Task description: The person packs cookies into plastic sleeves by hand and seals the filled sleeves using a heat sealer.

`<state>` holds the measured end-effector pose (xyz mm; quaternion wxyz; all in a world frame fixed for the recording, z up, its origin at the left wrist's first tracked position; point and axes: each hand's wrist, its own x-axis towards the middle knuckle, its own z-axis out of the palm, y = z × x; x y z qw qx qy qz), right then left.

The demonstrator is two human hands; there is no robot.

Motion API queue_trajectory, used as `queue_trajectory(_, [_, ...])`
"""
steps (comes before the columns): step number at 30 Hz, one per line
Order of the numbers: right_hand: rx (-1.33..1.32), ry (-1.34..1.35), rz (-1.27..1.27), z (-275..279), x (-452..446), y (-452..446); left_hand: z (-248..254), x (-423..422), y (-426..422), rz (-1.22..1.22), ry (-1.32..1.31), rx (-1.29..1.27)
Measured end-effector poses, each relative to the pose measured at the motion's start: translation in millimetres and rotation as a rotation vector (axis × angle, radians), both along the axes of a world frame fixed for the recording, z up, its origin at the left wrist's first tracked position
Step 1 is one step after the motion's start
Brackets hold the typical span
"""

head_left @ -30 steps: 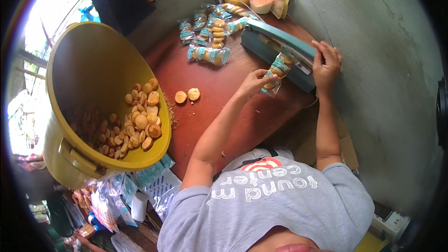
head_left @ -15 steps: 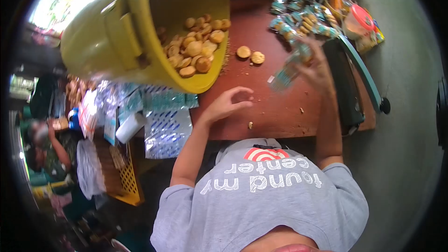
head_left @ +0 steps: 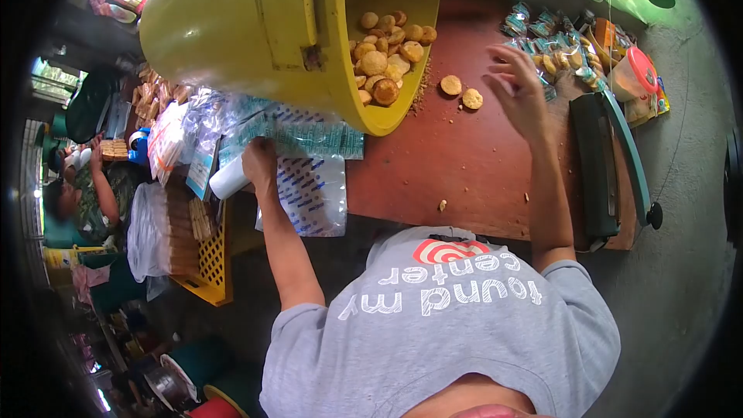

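Observation:
My left hand (head_left: 260, 159) is closed, its fingers down at the edge of the teal-printed plastic bags (head_left: 317, 138). A white cylinder (head_left: 230, 178) lies right beside it. My right hand (head_left: 517, 81) is raised over the red-brown table with fingers apart and nothing in them. Just beyond it is a pile of filled cookie packs (head_left: 559, 56) with clear and teal wrapping. Two loose round cookies (head_left: 451, 85) lie left of this hand. More cookies (head_left: 385, 58) sit inside the mouth of a yellow bucket (head_left: 340, 39) tipped on its side.
A dark sealer with a teal lever arm (head_left: 596, 162) stands at the table's right end. Behind it is a red-lidded tub (head_left: 636, 73). Crumbs dot the table (head_left: 480, 186). At left are a yellow crate (head_left: 213, 263), stacked packs (head_left: 159, 97) and another person (head_left: 101, 186).
My right hand has let go of a wrapped pack and moved up toward the pile. My left hand has gone left from the table to the plastic bags and closed. The view has shifted.

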<state>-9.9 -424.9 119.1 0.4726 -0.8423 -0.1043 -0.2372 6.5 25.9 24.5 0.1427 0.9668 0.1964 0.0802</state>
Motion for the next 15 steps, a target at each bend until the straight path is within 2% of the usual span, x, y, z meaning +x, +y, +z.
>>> queue_trajectory(4, [0.029,0.126,0.179,-18,3,19,13,-7,-15,-0.12,-0.167,0.058])
queue_trajectory(7, [0.059,0.187,0.233,-22,5,26,47,-13,-37,-0.223,-0.682,-0.316])
queue_trajectory(9, [0.072,0.206,0.24,-28,11,27,73,-18,-54,-0.216,-0.928,-0.974])
queue_trajectory(10, [0.018,0.222,0.211,-31,15,27,83,-23,-60,-0.223,-0.922,-0.981])
queue_trajectory(12, [-0.033,0.234,0.174,-45,30,26,98,-35,-66,-0.286,-0.781,-1.313])
queue_trajectory(13, [-0.192,0.234,0.097,-59,40,25,101,-41,-72,-0.293,-0.776,-1.317])
queue_trajectory(14, [-0.351,0.234,0.019,-74,47,23,103,-46,-78,-0.375,-0.641,-1.449])
queue_trajectory(15, [-0.35,0.234,0.009,-90,53,23,104,-50,-81,-0.457,-0.497,-1.574])
